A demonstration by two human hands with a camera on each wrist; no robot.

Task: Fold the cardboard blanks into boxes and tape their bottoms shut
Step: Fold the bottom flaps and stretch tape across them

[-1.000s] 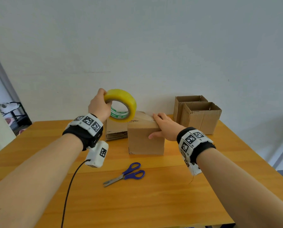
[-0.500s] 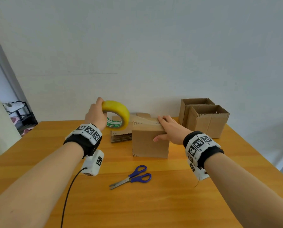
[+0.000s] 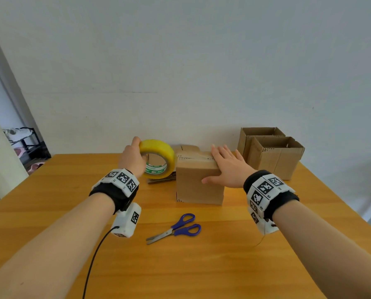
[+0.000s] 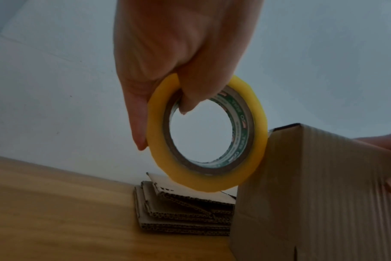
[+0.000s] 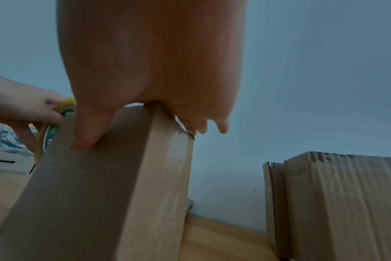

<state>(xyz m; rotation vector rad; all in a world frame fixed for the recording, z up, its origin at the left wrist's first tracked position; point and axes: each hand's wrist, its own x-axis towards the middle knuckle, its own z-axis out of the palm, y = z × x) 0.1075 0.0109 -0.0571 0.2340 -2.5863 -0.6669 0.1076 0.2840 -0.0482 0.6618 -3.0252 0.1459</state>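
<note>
Folded box [image 3: 199, 184] stands mid-table, closed flaps up, a strip of clear tape across the top. Right hand [image 3: 227, 169] lies flat on its top right edge, fingers straight, thumb down the near face. Left hand [image 3: 132, 160] grips the yellow tape roll [image 3: 158, 158], thumb through the core; roll touches the box's upper left edge (seen from the left wrist). Flat blanks [image 4: 183, 217] stacked just behind. Scissors [image 3: 176, 228] lie on bare table [image 3: 223, 266] nearer me. Two open boxes [image 3: 273, 154] far right, well apart.
</note>
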